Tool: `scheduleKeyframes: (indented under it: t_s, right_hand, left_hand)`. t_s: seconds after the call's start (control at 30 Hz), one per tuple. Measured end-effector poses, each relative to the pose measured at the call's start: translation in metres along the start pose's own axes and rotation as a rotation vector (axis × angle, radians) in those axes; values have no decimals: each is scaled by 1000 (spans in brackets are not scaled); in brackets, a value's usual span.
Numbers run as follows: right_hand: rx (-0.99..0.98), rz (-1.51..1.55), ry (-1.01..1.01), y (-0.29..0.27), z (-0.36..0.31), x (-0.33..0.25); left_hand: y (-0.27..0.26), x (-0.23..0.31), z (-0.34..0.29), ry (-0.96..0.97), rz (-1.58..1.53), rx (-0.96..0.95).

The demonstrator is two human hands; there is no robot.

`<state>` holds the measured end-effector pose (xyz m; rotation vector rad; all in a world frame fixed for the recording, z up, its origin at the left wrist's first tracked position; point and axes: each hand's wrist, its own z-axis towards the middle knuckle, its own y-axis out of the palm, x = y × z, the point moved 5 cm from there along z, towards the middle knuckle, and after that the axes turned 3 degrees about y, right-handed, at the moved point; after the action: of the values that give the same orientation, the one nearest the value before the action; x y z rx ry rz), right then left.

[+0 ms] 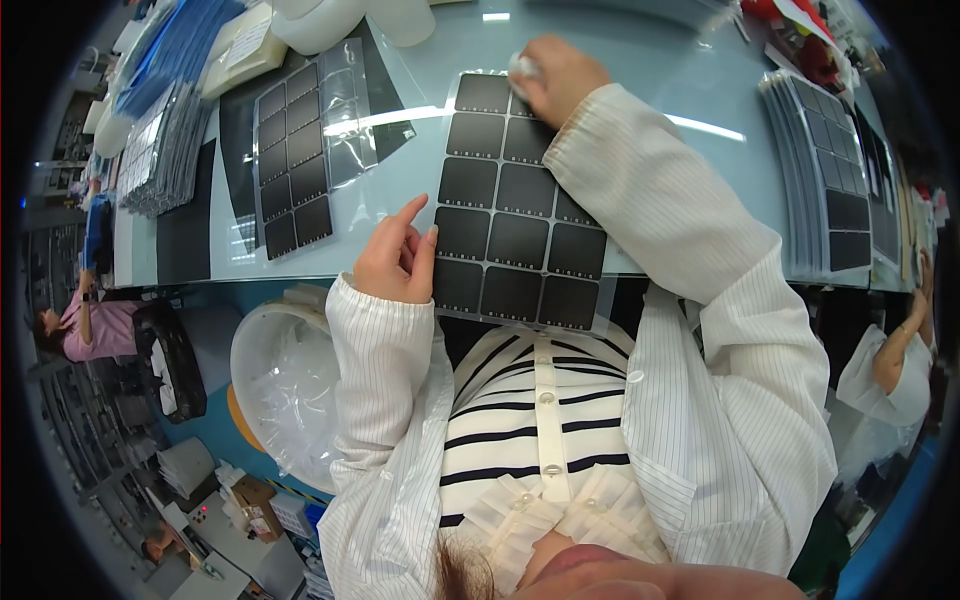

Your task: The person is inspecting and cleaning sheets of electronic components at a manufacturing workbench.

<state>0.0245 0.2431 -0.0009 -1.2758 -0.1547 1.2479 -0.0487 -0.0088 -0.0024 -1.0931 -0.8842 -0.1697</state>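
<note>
A sheet of black, round-cornered square panels (522, 244) in a clear backing lies in front of me, its near end reaching over the table edge. My left hand (397, 252) rests by its left edge, index finger and thumb stretched out, the other fingers curled; I see nothing held in it. At the sheet's far right corner, my right hand (566, 82) pinches a small crumpled white wipe (521, 72) against the surface. My right sleeve covers part of the sheet's right column.
Another black-panelled sheet (292, 160) lies on the left, beside stacked clear-sleeved sheets (165, 150) and blue sheets (180, 55). A further stack (815, 170) stands at right. White containers (400, 20) are at the back. Below the table's left edge sits a white bin (285, 385) of clear plastic scraps.
</note>
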Motion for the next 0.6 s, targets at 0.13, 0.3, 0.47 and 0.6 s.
scheduleKeyframes:
  t_s: [0.13, 0.3, 0.47, 0.6]
  right_hand:
    - [-387, 82, -289, 5, -89, -83]
    - [-30, 259, 101, -36, -65, 26]
    - [-253, 157, 75, -29, -93, -30]
    - [-456, 178, -394, -17, -126, -77]
  left_hand:
    - [-5, -6, -6, -3, 33, 29]
    - [-3, 1, -2, 25, 47, 7]
    - [-1, 2, -1, 39, 102, 23]
    - [-1, 4, -1, 33, 117, 14]
